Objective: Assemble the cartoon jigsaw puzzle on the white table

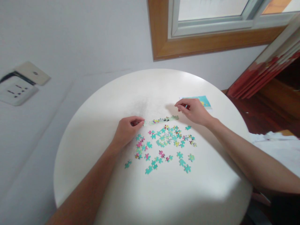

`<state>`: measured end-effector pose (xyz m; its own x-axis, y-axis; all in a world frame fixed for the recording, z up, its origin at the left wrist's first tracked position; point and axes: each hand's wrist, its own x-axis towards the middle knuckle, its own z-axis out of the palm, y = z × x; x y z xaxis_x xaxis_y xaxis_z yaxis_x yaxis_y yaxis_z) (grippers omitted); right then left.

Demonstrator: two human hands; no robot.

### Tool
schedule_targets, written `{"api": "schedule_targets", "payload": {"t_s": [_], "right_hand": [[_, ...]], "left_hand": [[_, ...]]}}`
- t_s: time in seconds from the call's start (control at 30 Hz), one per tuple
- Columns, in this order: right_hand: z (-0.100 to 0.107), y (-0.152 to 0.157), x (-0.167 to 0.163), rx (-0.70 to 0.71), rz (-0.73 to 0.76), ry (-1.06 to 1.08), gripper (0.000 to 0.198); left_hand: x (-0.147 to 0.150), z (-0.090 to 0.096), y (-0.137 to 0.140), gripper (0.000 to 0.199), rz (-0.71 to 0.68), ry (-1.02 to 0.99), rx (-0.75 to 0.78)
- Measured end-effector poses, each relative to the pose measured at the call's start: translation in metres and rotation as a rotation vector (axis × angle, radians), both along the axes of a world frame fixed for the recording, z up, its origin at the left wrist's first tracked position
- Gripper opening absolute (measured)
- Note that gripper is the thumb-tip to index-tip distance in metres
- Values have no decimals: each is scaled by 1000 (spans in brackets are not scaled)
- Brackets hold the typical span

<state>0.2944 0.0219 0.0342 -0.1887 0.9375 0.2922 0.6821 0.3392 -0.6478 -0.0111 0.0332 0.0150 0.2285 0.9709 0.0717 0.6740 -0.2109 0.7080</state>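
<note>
A joined strip of jigsaw puzzle pieces (pixel 164 120), pale green with yellow, pink and black parts, lies across the table's middle. At its left end my left hand (pixel 127 129) is closed in a pinch, with a pale green puzzle piece (pixel 144 123) at the fingertips. Beyond the right end, my right hand (pixel 193 109) is held with thumb and fingers pinched together; whether a small piece is between them I cannot make out. Loose puzzle pieces (pixel 172 136), mostly teal with some pink and yellow, spread out on the near side of the strip.
The round white table (pixel 93 125) stands against a wall. A teal printed card or booklet (pixel 205 101) lies behind my right hand, partly covered. A wood-framed window (pixel 211 43), a red and white curtain (pixel 253 75) and a wall socket (pixel 17 90) surround it.
</note>
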Motion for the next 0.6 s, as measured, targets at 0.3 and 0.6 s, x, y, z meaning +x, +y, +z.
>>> {"api": "schedule_targets", "payload": {"t_s": [0.3,0.6], "right_hand": [[-1,0,0,-14,-6,0,21],[-1,2,0,-12,9,-1,21]], "left_hand": [[3,3,-1,28,6,-9,-16],[1,0,0,26,-4,-5,3]]}}
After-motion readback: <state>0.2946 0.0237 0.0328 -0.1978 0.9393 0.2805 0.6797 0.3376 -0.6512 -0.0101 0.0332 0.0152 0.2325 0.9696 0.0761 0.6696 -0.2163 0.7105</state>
